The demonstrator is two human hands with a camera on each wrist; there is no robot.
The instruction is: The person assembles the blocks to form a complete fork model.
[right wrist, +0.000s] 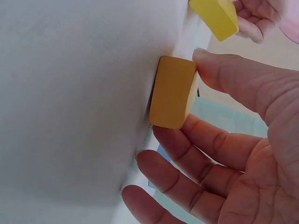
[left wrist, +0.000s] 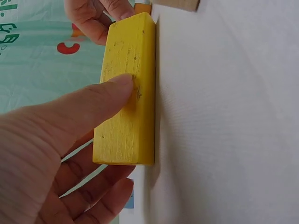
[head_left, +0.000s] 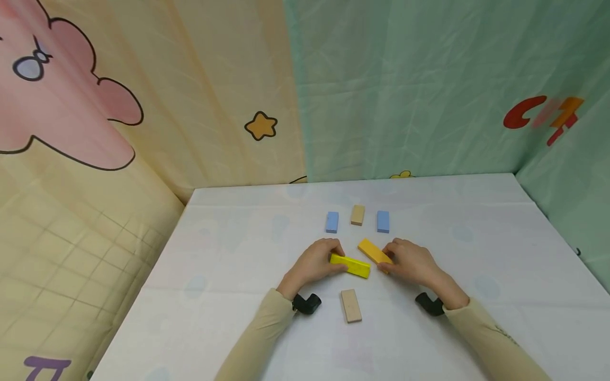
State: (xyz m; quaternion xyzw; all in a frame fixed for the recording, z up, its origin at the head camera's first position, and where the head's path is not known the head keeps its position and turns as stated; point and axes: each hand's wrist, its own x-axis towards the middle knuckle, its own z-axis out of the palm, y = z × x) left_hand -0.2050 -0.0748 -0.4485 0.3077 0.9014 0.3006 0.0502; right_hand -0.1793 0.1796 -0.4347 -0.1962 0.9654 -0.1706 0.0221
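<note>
My left hand (head_left: pixel 318 260) pinches a bright yellow block (head_left: pixel 355 266), thumb on its near face and fingers behind. In the left wrist view the long yellow block (left wrist: pixel 124 93) shows small dents in its paint and stands close over the white cloth. To the right, my right hand (head_left: pixel 411 261) holds an orange-yellow block (head_left: pixel 373 250) between thumb and fingers, slanting away toward the far left. The right wrist view shows the end of that orange block (right wrist: pixel 173 92) right at the table surface, with the thumb on one side and fingertips on the other.
Beyond the hands lie a blue block (head_left: pixel 332 222), a plain wooden block (head_left: pixel 357 215) and another blue block (head_left: pixel 383 221). Nearer me lies a second wooden block (head_left: pixel 351 306). A white cloth covers the table (head_left: pixel 229 238), with curtains (head_left: pixel 405 95) behind it.
</note>
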